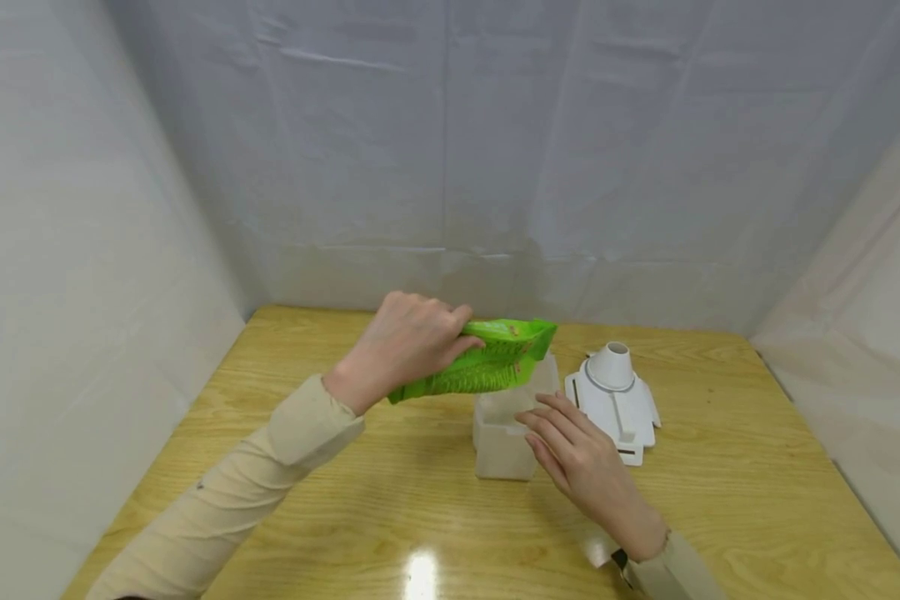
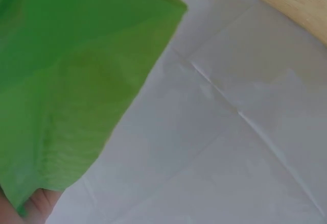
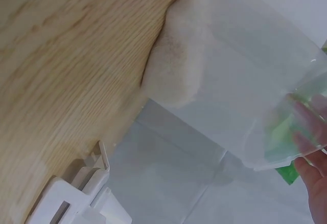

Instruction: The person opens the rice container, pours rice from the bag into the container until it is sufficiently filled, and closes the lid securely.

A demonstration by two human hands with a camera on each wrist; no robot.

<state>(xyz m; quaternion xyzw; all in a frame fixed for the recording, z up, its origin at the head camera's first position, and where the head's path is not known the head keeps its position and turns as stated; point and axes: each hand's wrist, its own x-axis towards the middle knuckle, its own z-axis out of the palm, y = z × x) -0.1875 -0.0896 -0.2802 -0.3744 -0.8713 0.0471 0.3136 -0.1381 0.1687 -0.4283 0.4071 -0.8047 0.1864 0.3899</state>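
The left grip [image 1: 408, 346] pinches the bag [image 1: 495, 367] by its edge, most of it reaching out to the right, over the tub [image 1: 505, 452]; the right grip [image 1: 581, 458], loosely extended, is at the tub's rim

Wooden table [image 1: 330, 517]: container [image 1: 505, 456], white cone-topped piece [image 1: 602, 407]

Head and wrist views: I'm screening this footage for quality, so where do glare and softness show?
Head view: bright white glare on the glossy yellow wooden table, near the bottom edge; left wrist view: the green plastic bag looks soft, detail smeared; right wrist view: the translucent whitish plastic container looks hazy, the wood grain clearer.
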